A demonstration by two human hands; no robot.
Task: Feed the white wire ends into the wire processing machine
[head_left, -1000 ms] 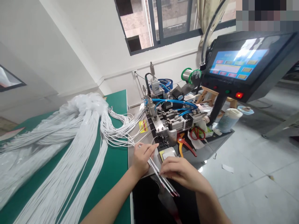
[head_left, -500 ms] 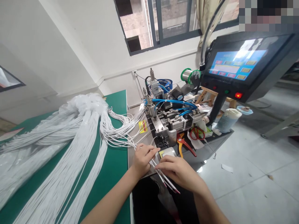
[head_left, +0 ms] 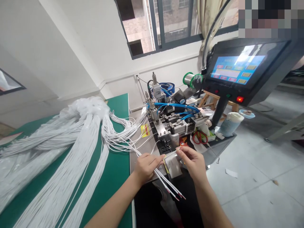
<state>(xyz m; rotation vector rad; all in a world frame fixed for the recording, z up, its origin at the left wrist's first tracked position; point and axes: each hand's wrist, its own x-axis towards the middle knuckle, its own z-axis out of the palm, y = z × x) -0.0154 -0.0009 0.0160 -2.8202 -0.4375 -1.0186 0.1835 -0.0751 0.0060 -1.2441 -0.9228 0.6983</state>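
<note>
My left hand (head_left: pixel 147 165) is closed around several white cables (head_left: pixel 167 181), whose reddish ends stick out toward me below it. My right hand (head_left: pixel 192 160) pinches the end of a single white cable (head_left: pixel 171 154) that runs across from my left fingertips. Both hands are at the near end of a bench machine (head_left: pixel 174 122) with blue air hoses. Just beneath the stretched cable is a pale, shiny curved piece (head_left: pixel 173 166). What my right fingertips press on is partly hidden.
Long bundles of white cables (head_left: pixel 78 152) lie on the green table (head_left: pixel 118 103) at left. A control screen (head_left: pixel 237 69) stands at right. Red-handled scissors (head_left: pixel 199 136), a solder-like wire spool (head_left: pixel 189 79) and a bottle (head_left: pixel 231 123) are around the machine.
My right hand has moved up and away from the hanging cable ends to the machine's front, drawing one cable across. My left hand stays on the cables. The view has shifted slightly.
</note>
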